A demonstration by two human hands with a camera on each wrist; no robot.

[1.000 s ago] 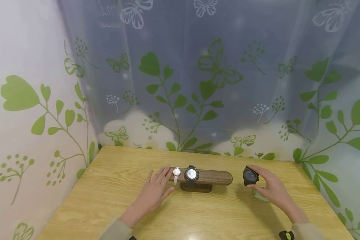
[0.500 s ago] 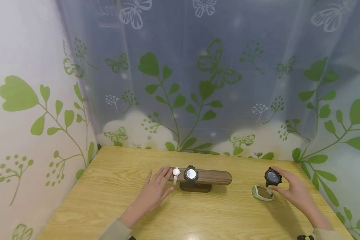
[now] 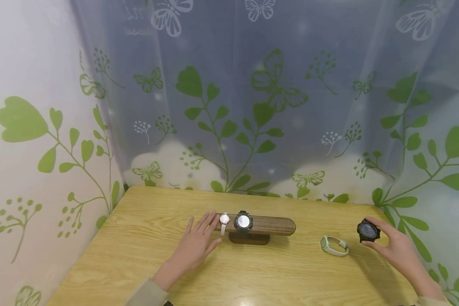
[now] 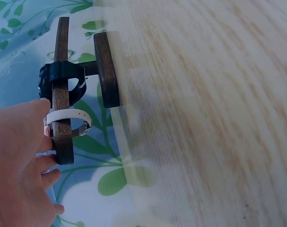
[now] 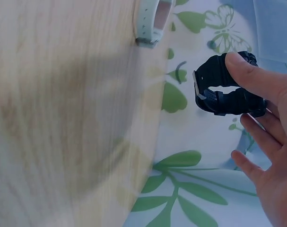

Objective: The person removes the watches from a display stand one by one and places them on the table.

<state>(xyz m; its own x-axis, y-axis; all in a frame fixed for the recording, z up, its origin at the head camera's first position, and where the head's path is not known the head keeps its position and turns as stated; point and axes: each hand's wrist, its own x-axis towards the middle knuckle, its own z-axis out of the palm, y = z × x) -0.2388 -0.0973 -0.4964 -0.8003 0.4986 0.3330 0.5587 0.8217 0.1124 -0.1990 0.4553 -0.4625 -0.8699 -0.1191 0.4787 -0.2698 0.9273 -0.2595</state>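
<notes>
My right hand (image 3: pixel 399 250) pinches a black digital watch (image 3: pixel 368 230) by its case between thumb and fingers, above the table's right side. In the right wrist view the buckled strap of this black watch (image 5: pixel 219 101) forms a closed loop. My left hand (image 3: pixel 195 242) rests its outstretched fingers at the left end of a dark wooden watch stand (image 3: pixel 273 225). Beside those fingertips, a small white-strapped watch (image 3: pixel 224 219) is looped round the bar. Just to its right on the bar sits a second black watch (image 3: pixel 243 221) with a bright, glaring dial.
A pale green watch (image 3: pixel 334 247) with its strap closed lies on the wooden table (image 3: pixel 229 272), between the stand and my right hand. Behind the table's far edge hangs a curtain (image 3: pixel 214 127) printed with leaves and butterflies.
My right hand has moved right with the black watch, passing over the pale green watch, which is now uncovered. My left hand and the stand have stayed in place.
</notes>
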